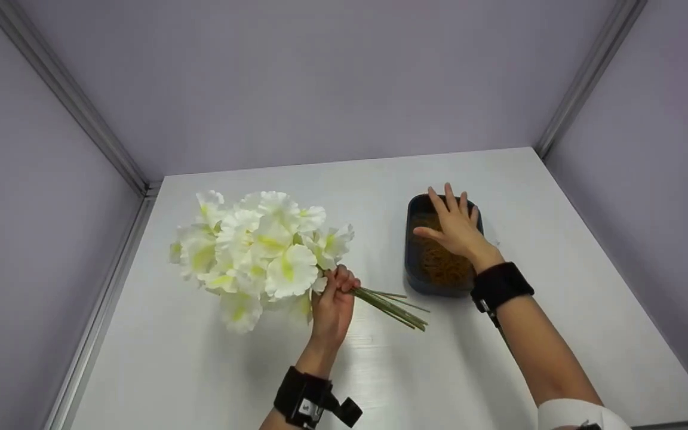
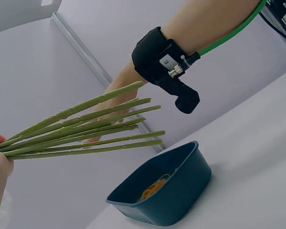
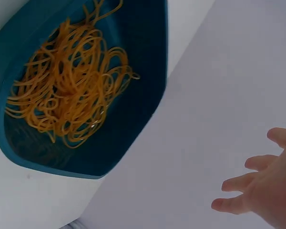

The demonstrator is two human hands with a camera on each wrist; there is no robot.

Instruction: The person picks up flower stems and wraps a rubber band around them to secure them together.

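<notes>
My left hand (image 1: 335, 292) grips a bunch of white and yellow artificial flowers (image 1: 257, 254) by their green stems (image 1: 392, 307) just above the white table (image 1: 559, 197); the stems (image 2: 81, 129) fan out to the right in the left wrist view. My right hand (image 1: 456, 226) hovers with fingers spread over a dark blue tub (image 1: 411, 263) holding a tangle of orange rubber bands (image 3: 69, 102). The hand (image 3: 262, 191) holds nothing, and its fingers are apart from the bands. The tub (image 2: 167, 191) stands a short way right of the stem ends.
Pale lilac walls with metal corner rails (image 1: 69, 95) close in the table on the left, back and right. Black wrist straps (image 1: 499, 285) sit on both forearms. A green cable (image 2: 233, 31) runs along the right arm.
</notes>
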